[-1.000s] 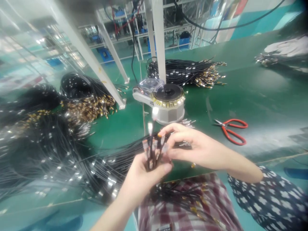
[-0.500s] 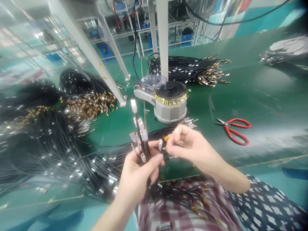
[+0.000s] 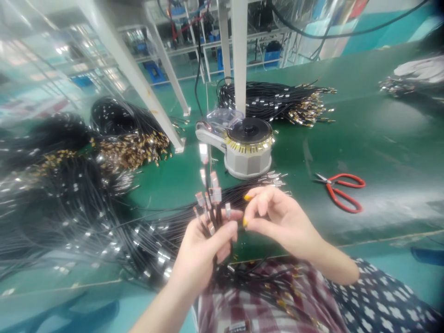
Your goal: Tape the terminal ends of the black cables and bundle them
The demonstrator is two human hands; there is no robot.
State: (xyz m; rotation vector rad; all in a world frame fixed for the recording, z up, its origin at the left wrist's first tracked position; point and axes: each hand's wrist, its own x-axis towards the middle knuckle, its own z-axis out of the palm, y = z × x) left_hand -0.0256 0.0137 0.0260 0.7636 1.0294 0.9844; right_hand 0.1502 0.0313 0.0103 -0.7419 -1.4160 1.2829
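Note:
My left hand (image 3: 203,252) is closed round a small bunch of thin black cables (image 3: 211,203), which stand upright with their silver plug ends fanned out above my fingers. My right hand (image 3: 277,219) hovers just to the right of the bunch, its fingers loosely curled and apart, nothing visible in them. Its thumb and forefinger tips sit close to the rightmost plug. More black cables (image 3: 256,286) trail down across my checked lap.
A grey round tape dispenser (image 3: 247,150) stands behind my hands on the green bench (image 3: 381,152). Red-handled scissors (image 3: 342,189) lie to the right. Heaps of black cables with gold ends lie at left (image 3: 128,148) and behind (image 3: 277,101). White frame posts (image 3: 239,55) rise nearby.
My right hand has let go of the plug it was pinching and drawn slightly right, fingers spreading. The bunch in my left hand has turned more upright.

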